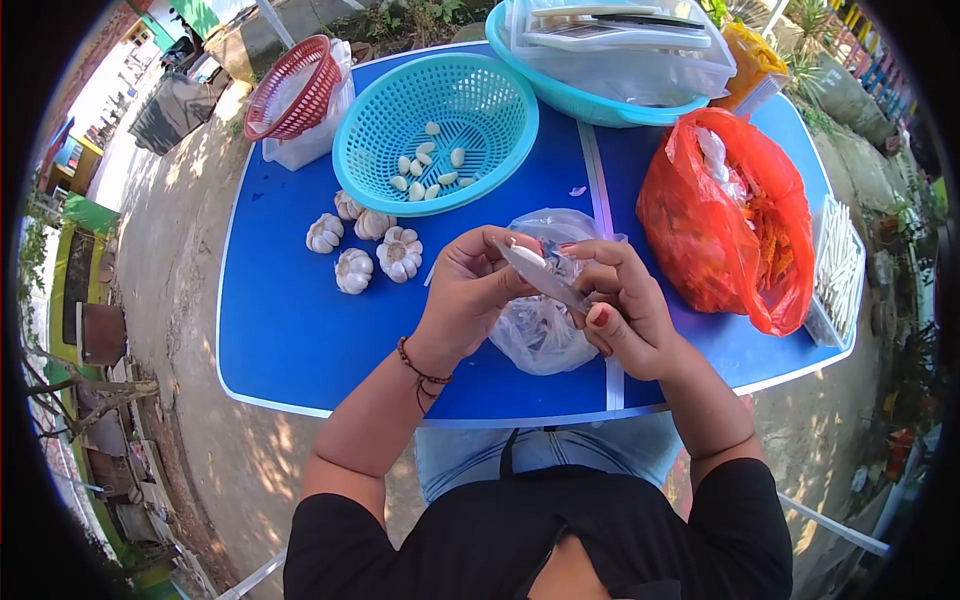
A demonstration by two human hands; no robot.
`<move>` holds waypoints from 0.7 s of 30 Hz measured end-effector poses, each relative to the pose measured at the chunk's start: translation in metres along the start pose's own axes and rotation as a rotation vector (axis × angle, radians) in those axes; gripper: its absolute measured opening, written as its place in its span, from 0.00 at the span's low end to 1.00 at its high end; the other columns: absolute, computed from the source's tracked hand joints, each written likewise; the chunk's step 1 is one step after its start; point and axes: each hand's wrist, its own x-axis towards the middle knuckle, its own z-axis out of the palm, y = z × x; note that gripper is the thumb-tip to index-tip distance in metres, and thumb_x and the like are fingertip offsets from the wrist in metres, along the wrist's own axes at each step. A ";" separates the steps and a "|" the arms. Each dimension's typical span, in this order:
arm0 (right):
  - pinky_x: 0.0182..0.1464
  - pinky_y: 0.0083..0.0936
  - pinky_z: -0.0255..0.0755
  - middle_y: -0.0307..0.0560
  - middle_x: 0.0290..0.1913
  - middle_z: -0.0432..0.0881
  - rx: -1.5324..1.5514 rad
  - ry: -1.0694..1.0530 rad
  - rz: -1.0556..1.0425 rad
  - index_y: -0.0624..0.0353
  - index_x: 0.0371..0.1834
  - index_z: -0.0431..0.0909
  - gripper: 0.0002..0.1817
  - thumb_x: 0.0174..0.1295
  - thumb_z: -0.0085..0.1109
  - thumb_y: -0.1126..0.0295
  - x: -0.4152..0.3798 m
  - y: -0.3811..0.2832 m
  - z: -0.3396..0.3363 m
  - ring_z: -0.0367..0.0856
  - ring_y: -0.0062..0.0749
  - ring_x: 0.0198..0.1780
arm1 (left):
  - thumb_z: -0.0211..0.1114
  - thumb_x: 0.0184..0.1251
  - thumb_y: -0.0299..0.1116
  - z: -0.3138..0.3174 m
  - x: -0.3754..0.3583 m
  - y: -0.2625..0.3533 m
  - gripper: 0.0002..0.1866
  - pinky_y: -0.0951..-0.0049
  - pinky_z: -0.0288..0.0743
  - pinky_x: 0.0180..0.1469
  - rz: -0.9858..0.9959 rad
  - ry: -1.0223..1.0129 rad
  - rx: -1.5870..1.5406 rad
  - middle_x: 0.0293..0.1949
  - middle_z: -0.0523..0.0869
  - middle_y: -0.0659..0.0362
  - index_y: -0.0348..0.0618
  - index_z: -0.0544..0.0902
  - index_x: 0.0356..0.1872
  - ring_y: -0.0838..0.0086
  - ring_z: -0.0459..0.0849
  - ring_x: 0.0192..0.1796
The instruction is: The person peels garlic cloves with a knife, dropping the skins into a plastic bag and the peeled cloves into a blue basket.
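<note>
- Both hands meet low over the near edge of the worktop [300, 340], fingers curled: the left hand [470, 290] pinches a garlic clove [527, 257], and the right hand [625, 310] grips a knife [548, 280] whose blade lies against that clove.
- Just beneath the hands sits a clear plastic bag [540, 335], crumpled on the blue surface; what it holds I cannot tell.
- At ten o'clock from the hands, five whole garlic bulbs [365, 245] lie in a loose cluster, skins on, so I judge this part is left to do.
- At twelve o'clock, beyond the bulbs, a turquoise colander [500, 100] holds about a dozen peeled cloves [430, 170], the finished share as far as it shows.
- By that count I judge the work well short of halfway: few cloves done, five bulbs untouched.
- At two o'clock a red plastic bag [700, 220] stands open, with orange and white contents I cannot name.
- Far off at eleven o'clock a red basket [290, 85] rests on a clear tub, and at one o'clock a blue basin [590, 100] carries a lidded container.
</note>
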 end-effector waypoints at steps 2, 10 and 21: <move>0.31 0.19 0.68 0.46 0.32 0.76 -0.046 -0.041 0.005 0.62 0.63 0.64 0.26 0.69 0.49 0.56 0.001 -0.004 0.000 0.73 0.21 0.27 | 0.69 0.58 0.24 0.001 -0.001 -0.001 0.12 0.69 0.83 0.48 0.022 0.011 0.044 0.43 0.84 0.51 0.35 0.79 0.43 0.69 0.85 0.44; 0.36 0.23 0.70 0.49 0.37 0.78 -0.249 -0.043 -0.082 0.63 0.59 0.71 0.20 0.68 0.51 0.65 0.005 -0.005 0.000 0.76 0.30 0.31 | 0.68 0.54 0.16 0.001 -0.001 0.002 0.13 0.71 0.83 0.49 -0.068 0.079 0.008 0.48 0.80 0.54 0.40 0.74 0.37 0.69 0.84 0.47; 0.21 0.14 0.58 0.38 0.26 0.72 -0.039 0.021 0.010 0.69 0.58 0.71 0.20 0.72 0.46 0.63 0.002 0.001 0.006 0.65 0.13 0.18 | 0.64 0.58 0.17 -0.001 0.002 0.003 0.12 0.69 0.85 0.47 -0.120 0.048 0.019 0.48 0.81 0.50 0.37 0.77 0.43 0.65 0.85 0.47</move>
